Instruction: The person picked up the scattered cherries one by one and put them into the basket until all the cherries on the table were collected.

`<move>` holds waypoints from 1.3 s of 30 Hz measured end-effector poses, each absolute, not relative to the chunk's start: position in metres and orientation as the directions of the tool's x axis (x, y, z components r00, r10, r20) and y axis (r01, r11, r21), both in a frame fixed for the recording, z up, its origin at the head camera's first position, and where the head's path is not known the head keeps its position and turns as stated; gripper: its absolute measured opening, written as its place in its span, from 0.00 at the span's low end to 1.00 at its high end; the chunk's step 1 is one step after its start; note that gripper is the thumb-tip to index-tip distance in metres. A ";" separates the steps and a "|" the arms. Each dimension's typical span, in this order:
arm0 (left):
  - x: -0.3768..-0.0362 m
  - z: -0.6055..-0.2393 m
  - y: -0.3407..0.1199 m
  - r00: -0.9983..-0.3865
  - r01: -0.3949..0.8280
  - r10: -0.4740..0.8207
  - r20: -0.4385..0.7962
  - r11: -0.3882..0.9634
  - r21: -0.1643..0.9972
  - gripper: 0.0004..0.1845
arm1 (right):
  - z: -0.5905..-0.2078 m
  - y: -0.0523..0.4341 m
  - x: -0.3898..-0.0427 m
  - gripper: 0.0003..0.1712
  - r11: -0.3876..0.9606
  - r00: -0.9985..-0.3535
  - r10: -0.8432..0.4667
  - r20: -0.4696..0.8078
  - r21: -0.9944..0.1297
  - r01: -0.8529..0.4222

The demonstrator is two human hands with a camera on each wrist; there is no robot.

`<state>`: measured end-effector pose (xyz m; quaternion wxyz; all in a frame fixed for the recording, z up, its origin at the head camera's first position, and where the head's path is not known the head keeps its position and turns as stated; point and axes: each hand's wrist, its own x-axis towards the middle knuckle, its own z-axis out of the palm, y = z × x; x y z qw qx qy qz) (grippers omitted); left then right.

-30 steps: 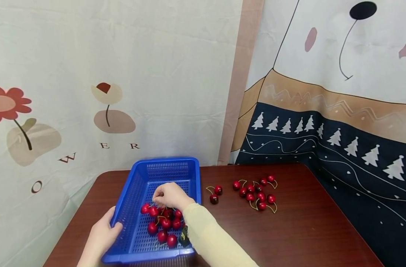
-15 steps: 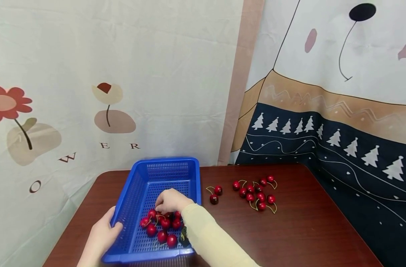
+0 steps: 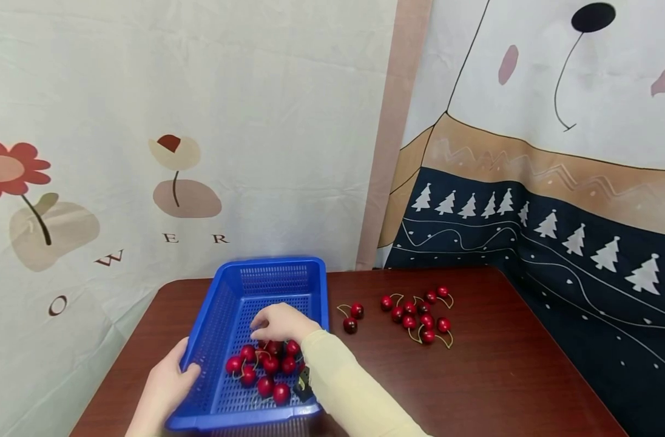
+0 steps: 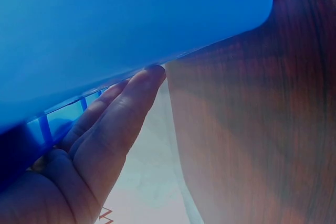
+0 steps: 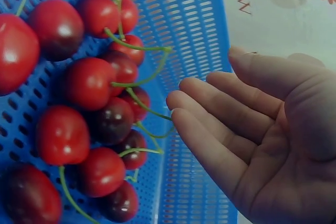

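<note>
Cherries [image 3: 270, 365] lie bunched in a blue basket [image 3: 270, 261], from its centre towards 6 o'clock, their green stems [image 5: 149, 49] crossing among them; the right hand [image 3: 280, 321] hangs above the basket floor at the bunch's 12 o'clock side, fingers released and gently bent, holding nothing, the thumb standing apart from them; its pale yellow sleeve [image 3: 354, 385] enters from 5 o'clock; the left hand [image 3: 170, 376] grasps the basket's rim at 8 o'clock, thumb over the top, fingers beneath the edge on the outside; the table [image 3: 491, 376] is dark reddish wood; on it, just beyond the basket's 3 o'clock side, lies a pair of cherries [image 3: 351, 325]; farther out towards 3 o'clock sits a cluster of cherries [image 3: 409, 322]; a printed cloth [image 3: 289, 121] hangs at 12 o'clock.
</note>
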<state>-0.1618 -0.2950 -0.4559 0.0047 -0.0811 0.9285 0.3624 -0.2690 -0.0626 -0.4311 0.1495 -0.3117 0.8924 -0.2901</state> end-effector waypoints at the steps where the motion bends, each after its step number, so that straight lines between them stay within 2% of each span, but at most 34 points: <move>1: -0.162 -0.456 -0.295 -0.987 -0.153 -0.147 -0.066 0.726 0.671 0.32 | -0.429 -0.062 -0.270 0.18 0.633 -0.759 -0.646 -0.082 -0.614 -0.472; 8: -0.162 -0.456 -0.296 -0.987 -0.153 -0.148 -0.064 0.729 0.667 0.32 | -0.413 -0.055 -0.278 0.19 0.590 -0.763 -0.645 -0.050 -0.666 -0.456; 23: -0.163 -0.454 -0.294 -0.984 -0.176 -0.146 -0.102 0.704 0.687 0.32 | -0.371 -0.019 -0.281 0.23 0.493 -0.786 -0.608 0.109 -0.724 -0.482; 33: -0.163 -0.455 -0.295 -0.983 -0.182 -0.147 -0.111 0.696 0.694 0.32 | -0.363 0.005 -0.276 0.25 0.447 -0.772 -0.611 0.177 -0.728 -0.520; 39: -0.162 -0.455 -0.295 -0.984 -0.177 -0.146 -0.104 0.696 0.696 0.32 | -0.368 0.023 -0.275 0.26 0.435 -0.790 -0.580 0.201 -0.743 -0.508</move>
